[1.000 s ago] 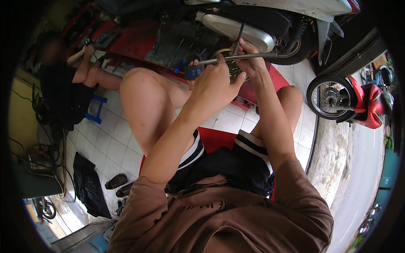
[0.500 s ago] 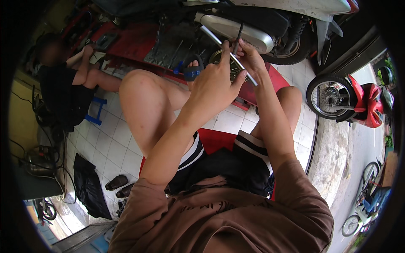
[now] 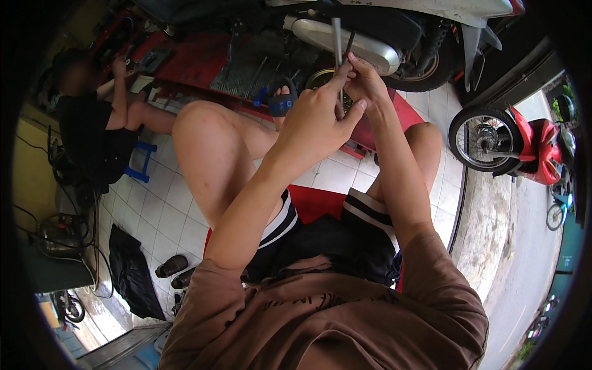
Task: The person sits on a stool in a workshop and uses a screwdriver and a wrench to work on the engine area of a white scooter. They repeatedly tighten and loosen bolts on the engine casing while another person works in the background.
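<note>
Both hands are raised before a scooter [image 3: 336,37] on a red lift platform [image 3: 185,61]. My left hand [image 3: 317,120] has its fingers curled round a silver metal bar [image 3: 337,34], now upright, its lower part hidden. My right hand [image 3: 367,83] is closed on a dark thin rod [image 3: 349,43], just beside the bar, thumb and index pressed against it. A gold wheel rim [image 3: 320,79] shows behind my hands, partly covered. My foot in a dark sandal with blue markings [image 3: 279,106] rests left of them.
Another person [image 3: 92,135] sits on a blue stool [image 3: 140,160] at the left, hands at a tool. Black cables [image 3: 74,216], dark shoes [image 3: 172,265] and a black bag [image 3: 129,271] lie left. A red motorbike [image 3: 542,148] stands right, beside the road.
The silver bar has swung from lying horizontally across my hands, through a slant, to upright beside the dark rod. A blue bike on the road has changed position.
</note>
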`<state>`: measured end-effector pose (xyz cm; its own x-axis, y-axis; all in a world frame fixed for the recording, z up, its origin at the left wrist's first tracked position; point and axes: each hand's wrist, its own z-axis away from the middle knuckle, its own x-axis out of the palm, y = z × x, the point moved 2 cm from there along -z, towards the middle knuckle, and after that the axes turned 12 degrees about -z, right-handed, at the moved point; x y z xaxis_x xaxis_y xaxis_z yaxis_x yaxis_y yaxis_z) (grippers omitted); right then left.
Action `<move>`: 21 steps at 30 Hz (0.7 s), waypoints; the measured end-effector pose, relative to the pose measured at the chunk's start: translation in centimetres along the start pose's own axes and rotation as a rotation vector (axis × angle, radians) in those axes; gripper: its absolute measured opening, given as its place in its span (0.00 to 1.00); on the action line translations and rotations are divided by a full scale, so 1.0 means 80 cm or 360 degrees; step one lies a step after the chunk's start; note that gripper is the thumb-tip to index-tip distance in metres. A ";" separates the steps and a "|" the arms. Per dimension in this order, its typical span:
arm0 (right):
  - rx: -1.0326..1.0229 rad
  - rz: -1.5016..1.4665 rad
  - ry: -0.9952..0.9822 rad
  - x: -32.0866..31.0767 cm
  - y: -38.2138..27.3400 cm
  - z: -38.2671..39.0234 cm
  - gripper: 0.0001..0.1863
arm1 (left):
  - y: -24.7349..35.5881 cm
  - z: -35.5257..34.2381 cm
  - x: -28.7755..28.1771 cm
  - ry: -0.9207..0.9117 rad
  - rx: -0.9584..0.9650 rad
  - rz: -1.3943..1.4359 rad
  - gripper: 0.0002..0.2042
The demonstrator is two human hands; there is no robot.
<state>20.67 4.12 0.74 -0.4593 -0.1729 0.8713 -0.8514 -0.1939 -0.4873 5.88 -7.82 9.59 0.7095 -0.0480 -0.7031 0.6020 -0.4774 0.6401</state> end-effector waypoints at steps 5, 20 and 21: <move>0.0037 0.0000 -0.0059 -0.009 0.001 -0.007 0.10 | -0.031 0.003 0.028 -0.0123 0.0094 -0.0160 0.30; 0.0053 -0.0015 -0.0123 -0.009 0.002 -0.003 0.09 | -0.021 0.003 0.003 -0.0048 -0.0251 -0.0458 0.18; 0.0025 0.0010 -0.0097 -0.011 0.003 -0.007 0.09 | -0.032 0.004 0.012 -0.0153 -0.0077 -0.0367 0.21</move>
<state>20.76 4.77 -0.09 -0.4481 -0.2325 0.8632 -0.8442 -0.2078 -0.4942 4.93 -6.93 7.18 0.5144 -0.0271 -0.8571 0.7626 -0.4428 0.4717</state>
